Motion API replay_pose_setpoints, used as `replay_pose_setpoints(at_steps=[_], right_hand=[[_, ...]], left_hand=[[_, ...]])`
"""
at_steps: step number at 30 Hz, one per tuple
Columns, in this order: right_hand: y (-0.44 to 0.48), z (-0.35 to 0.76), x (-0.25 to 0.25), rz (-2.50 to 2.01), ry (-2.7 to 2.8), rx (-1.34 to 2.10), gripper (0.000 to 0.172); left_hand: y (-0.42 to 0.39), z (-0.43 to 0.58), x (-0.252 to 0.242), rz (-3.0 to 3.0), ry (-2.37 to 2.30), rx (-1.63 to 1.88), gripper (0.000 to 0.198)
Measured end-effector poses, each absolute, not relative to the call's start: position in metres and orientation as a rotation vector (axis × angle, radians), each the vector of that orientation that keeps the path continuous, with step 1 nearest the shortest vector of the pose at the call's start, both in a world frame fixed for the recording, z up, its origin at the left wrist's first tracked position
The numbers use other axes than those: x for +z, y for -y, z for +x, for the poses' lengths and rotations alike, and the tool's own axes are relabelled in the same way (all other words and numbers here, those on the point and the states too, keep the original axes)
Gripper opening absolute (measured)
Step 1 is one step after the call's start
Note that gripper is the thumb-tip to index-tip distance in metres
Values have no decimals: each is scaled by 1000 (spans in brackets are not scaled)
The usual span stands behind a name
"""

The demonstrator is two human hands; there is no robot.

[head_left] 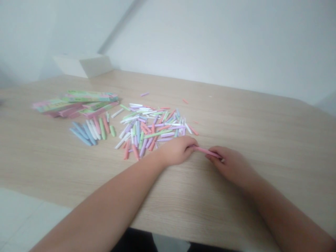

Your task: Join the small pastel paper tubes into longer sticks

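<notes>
Both of my hands grip one slim pink stick, pen-like in shape [206,151], held level above the table right of the pile. My left hand [180,149] is closed around its left end, while my right hand [231,164] pinches the other end, where a small pale tip shows. Just beyond my left wrist lies a loose pile of pastel sticks [154,127] in white, purple, green, coral and blue. To the left, thicker pen-like pieces [90,128] are lined up by colour: blue, white, pink, green and coral. Blur hides the finer details.
Flat pastel cardboard boxes [89,96] are stacked loosely at the left. A white box [86,65] stands behind them near the wall. A few stray pieces, one purple [144,94] and one coral [185,101], lie behind the pile on the wooden table [275,140].
</notes>
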State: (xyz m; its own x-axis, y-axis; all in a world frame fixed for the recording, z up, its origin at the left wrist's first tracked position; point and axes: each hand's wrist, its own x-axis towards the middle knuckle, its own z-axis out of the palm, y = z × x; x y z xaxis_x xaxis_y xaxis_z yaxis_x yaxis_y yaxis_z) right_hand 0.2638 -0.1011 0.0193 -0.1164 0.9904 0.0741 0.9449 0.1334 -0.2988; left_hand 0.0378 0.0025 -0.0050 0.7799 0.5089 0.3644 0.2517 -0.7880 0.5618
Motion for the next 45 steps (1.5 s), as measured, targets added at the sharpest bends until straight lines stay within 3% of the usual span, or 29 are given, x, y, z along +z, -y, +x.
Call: replay_pose_setpoints(at_steps=[8,16,21,31,45], right_hand=[[100,263,21,-1915,2415,36,32],[98,258,14,-1942,2337,-27,34],[102,260,15,-1845,2055,-23,25],[109,283,26,-1587,2186,-71,16],[111,273,26,-1736,2230,-124,32]], left_hand=[[0,46,-10,2501,-581,686,29],[0,46,-8,2488,-593,698,30],[-2,42,-1,2329,-602,682,27],[-8,37,4,2133,-615,511,30],[-2,38,1,2241,-592,561,30]])
